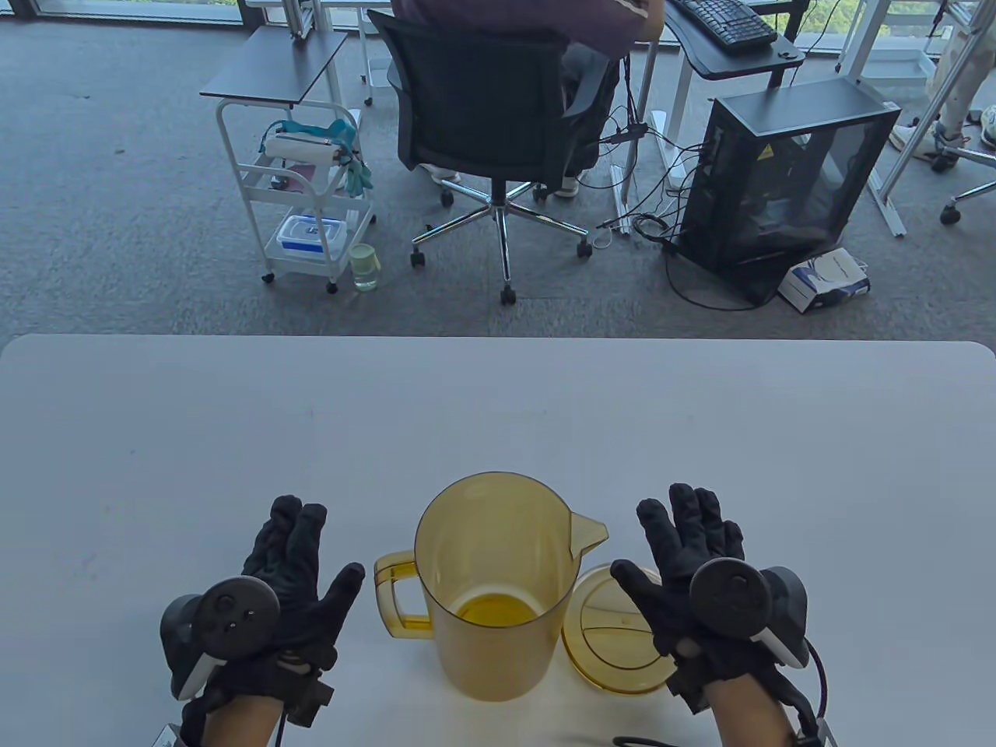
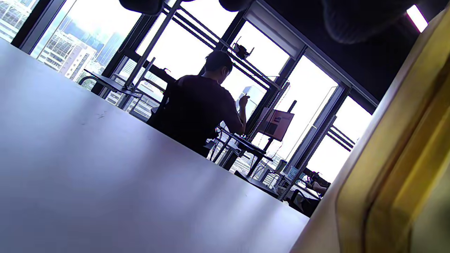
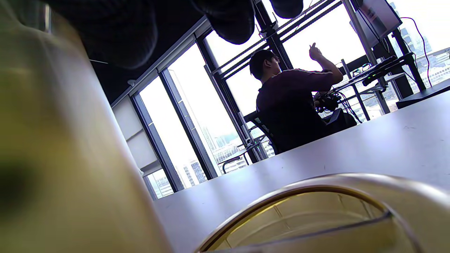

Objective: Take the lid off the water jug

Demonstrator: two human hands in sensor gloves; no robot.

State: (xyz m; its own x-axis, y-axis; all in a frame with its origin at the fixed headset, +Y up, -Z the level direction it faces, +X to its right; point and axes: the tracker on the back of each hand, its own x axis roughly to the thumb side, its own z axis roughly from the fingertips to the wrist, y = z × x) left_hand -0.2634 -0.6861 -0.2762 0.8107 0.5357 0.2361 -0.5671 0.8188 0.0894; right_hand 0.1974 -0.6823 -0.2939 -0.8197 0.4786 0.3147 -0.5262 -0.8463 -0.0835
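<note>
Now we see the yellow water jug [image 1: 489, 583] standing upright and uncovered on the white table [image 1: 498, 420], its lid [image 1: 615, 642] lying flat just beside it on the right. Our left hand [image 1: 284, 572] and right hand [image 1: 692, 568] flank the jug — both spread, fingers straight, holding nothing — the right one hovering over the lid's edge.
</note>
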